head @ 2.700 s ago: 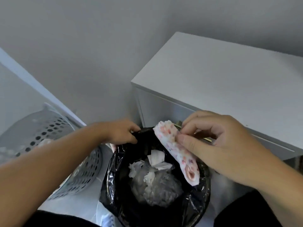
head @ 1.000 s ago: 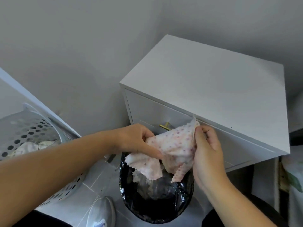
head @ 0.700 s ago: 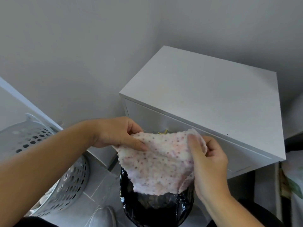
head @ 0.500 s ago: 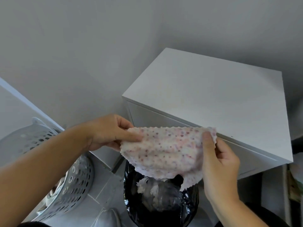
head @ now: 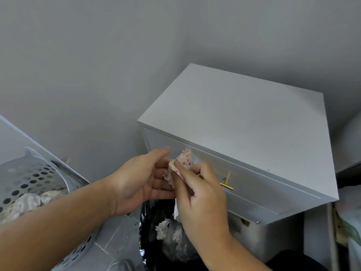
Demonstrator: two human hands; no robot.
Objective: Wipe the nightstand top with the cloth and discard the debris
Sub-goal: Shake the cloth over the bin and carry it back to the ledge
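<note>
The white nightstand [head: 246, 122] stands at the right, its top bare, with a brass drawer handle [head: 226, 184] on its front. Both hands hold the pink dotted cloth [head: 182, 163], folded together, above the black-lined bin [head: 154, 227]. My left hand [head: 140, 180] lies flat against the cloth's left side with fingers extended. My right hand [head: 199, 192] pinches the cloth between thumb and fingers and covers most of it. White crumpled scraps [head: 162, 229] lie inside the bin.
A grey perforated laundry basket [head: 29, 182] with crumpled laundry stands at the left. Grey walls meet behind the nightstand. A pale tiled floor [head: 115, 239] shows between basket and bin. A bag with a green print [head: 349, 227] sits at the far right.
The cloth, spread wide between both hands half a second ago, is now folded into a small bunch. My hands have come together over the bin.
</note>
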